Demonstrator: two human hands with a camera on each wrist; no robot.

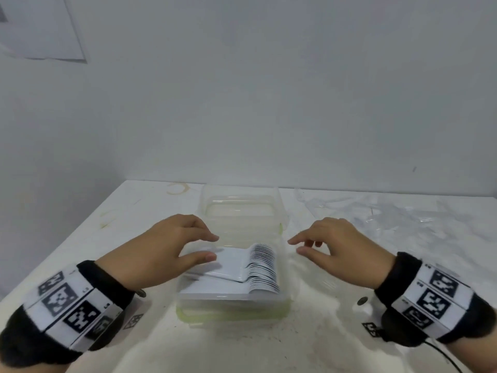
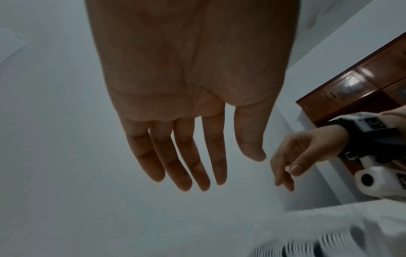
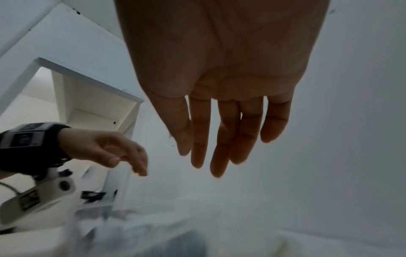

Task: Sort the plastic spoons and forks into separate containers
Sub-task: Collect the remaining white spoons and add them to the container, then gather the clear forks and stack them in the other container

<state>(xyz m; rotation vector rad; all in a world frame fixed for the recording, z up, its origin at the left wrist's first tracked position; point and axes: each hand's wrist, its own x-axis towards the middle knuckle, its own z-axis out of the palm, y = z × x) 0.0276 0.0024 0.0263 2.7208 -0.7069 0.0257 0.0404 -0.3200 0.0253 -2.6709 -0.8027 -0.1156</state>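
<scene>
Both hands, left hand [image 1: 172, 246] and right hand [image 1: 341, 246], hover empty with fingers spread over the near clear plastic container [image 1: 231, 310] of stacked white cutlery [image 1: 262, 267]; picking likely follows.

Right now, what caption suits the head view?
Both hands, left and right, hover open over a clear container of stacked white cutlery.

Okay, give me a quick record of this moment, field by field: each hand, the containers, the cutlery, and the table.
left hand: open, over the near container's left side, holding nothing
right hand: open, by that container's right edge, holding nothing
near container: clear, green rim, holds the cutlery
far container: clear, looks empty
cutlery: white, nested in a neat row; spoons or forks unclear
table: white, stained
</scene>
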